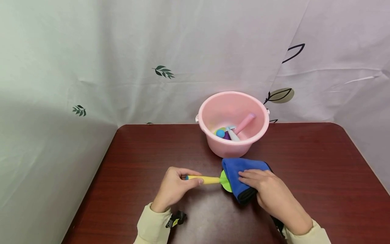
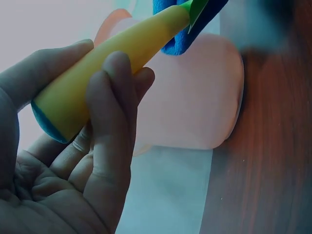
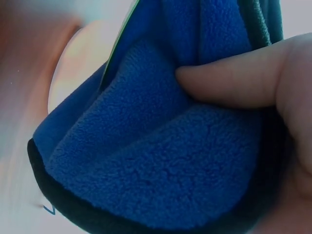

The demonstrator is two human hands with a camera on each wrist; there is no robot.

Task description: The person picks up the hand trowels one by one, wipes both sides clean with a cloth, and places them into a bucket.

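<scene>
My left hand [image 1: 173, 187] pinches the yellow handle [image 1: 209, 180] of a toy utensil between thumb and fingers, near its blue end. The utensil's flat green head [image 1: 225, 183] goes into a folded blue cloth [image 1: 234, 172] with black edging. Most of that head is hidden, so its exact kind cannot be told. With my right hand [image 1: 271, 190] I grip the cloth around the green head. The right wrist view shows the thumb [image 3: 229, 80] pressing into the blue fleece [image 3: 161, 161], and a thin green edge shows beside the folds.
Behind the cloth, a pink bucket [image 1: 226, 149] stands on the dark red-brown table [image 1: 146, 149]. Inside lie several toy pieces, among them a pink handle [image 1: 244, 124], a blue ball [image 1: 220, 133] and a white piece [image 1: 233, 135]. A pale patterned curtain [image 1: 128, 61] hangs behind the table.
</scene>
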